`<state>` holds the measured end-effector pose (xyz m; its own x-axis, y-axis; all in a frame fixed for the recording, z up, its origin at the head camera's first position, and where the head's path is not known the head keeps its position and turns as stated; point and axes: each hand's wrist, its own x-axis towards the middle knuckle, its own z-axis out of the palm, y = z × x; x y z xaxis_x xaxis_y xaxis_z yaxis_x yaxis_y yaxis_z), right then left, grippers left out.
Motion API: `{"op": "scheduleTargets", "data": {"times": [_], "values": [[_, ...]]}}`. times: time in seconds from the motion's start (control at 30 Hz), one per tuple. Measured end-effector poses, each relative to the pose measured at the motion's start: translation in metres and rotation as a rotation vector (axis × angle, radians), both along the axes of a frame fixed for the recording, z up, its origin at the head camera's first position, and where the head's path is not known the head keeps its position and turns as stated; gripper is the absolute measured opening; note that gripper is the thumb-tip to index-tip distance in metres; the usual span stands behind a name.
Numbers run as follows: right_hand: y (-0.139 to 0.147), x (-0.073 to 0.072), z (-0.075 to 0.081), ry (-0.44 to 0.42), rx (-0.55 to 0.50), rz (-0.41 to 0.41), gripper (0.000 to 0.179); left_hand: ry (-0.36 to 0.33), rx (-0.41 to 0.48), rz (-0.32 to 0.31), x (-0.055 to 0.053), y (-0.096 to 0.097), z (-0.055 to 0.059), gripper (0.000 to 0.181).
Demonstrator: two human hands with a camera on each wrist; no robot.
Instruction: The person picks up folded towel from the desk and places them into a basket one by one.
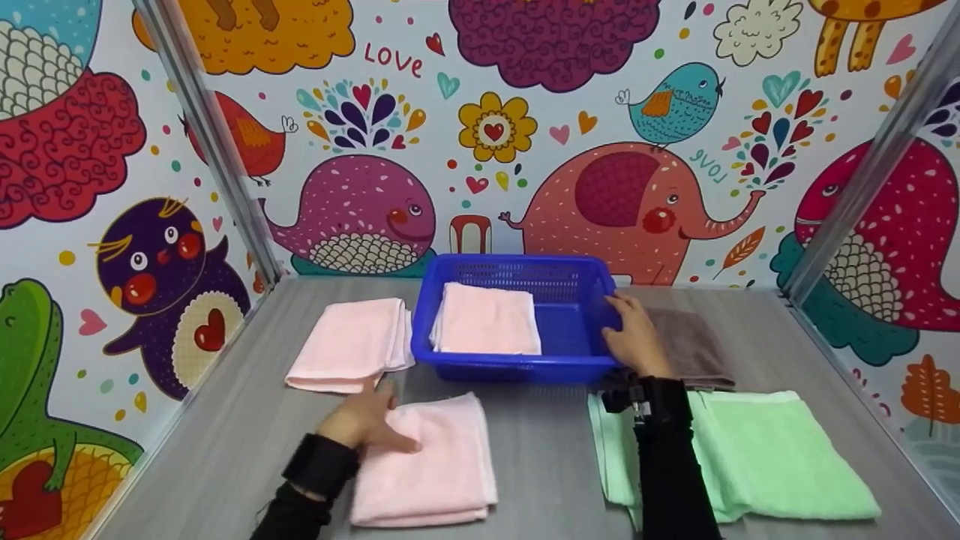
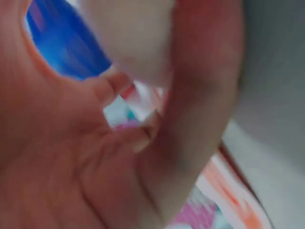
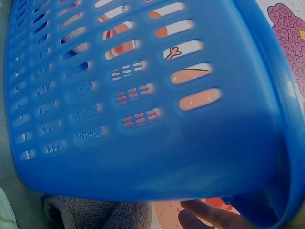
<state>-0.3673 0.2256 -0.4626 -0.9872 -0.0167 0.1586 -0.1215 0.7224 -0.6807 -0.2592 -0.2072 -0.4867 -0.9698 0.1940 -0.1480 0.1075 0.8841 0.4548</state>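
My right hand (image 1: 636, 337) grips the right rim of a blue plastic basket (image 1: 517, 361). In the right wrist view, the slotted wall of the basket (image 3: 143, 157) fills most of the picture, fingers showing at the bottom. Inside the basket, on its left side, lies a folded pink towel (image 1: 487, 319). My left hand (image 1: 364, 420) is over the upper left part of a nearer folded pink towel (image 1: 435, 476), thumb and fingers spread apart. The left wrist view is blurred, with the left hand (image 2: 71, 157) large in it. Another folded pink towel (image 1: 345, 345) lies left of the basket.
A folded green towel (image 1: 780, 457) lies at the front right, partly behind the right forearm. Beyond the right hand is a brown towel (image 1: 690, 345). Cartoon-printed walls (image 1: 480, 202) with metal corner posts border the grey tabletop (image 1: 540, 465) at the back and sides.
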Motion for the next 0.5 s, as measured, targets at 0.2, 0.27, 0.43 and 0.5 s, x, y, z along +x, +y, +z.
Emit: {"op": "scheduleTargets", "data": {"times": [0.2, 0.27, 0.43, 0.5], "values": [[-0.003, -0.001, 0.001, -0.002, -0.009, 0.001, 0.059, 0.06, 0.015, -0.058, 0.005, 0.047, -0.01, 0.096], [-0.002, -0.001, 0.001, -0.002, -0.01, -0.004, 0.059, 0.083, 0.031, -0.068, 0.007, 0.057, -0.012, 0.1], [0.0, 0.0, 0.0, -0.011, 0.008, -0.008, 0.059, 0.136, 0.054, -0.093, 0.01, 0.07, -0.017, 0.096], [0.001, 0.001, 0.0, -0.018, 0.003, -0.012, 0.059, 0.138, 0.063, -0.102, 0.01, 0.071, -0.019, 0.092]]}}
